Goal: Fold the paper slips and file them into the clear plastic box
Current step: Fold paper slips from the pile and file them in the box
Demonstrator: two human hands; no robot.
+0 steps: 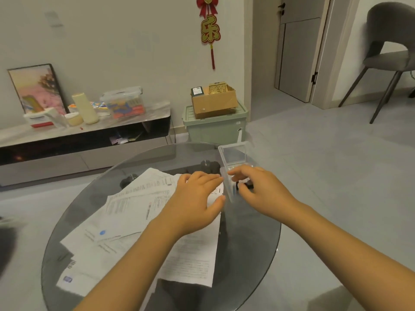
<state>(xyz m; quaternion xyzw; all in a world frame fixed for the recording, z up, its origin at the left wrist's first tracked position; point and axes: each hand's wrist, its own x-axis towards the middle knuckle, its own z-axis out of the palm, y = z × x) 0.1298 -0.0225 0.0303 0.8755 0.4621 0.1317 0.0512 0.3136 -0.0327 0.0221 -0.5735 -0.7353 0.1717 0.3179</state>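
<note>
1. While your left hand (197, 198) rests flat and open on the loose white printed paper slips (139, 212) at frame centre, treat them as light, limp, slippery; pinch edges.
2. Your right hand (258, 189) grips the small clear plastic box (233, 162), lid up, right of centre: light, rigid; hold its walls.

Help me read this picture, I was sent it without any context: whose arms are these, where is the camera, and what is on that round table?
There is no machine here. A person wears a camera on the head, so you look forward and down along their own two arms. The round glass table carries a loose pile of printed paper slips and, at its far right, a clear plastic box with its lid open. The left hand lies flat with straight fingers on the papers, holding nothing. The right hand reaches to the box with curled fingers; whether it grips the box or something small is too blurred to tell. Behind are a low cabinet, a green crate and a grey chair.
</note>
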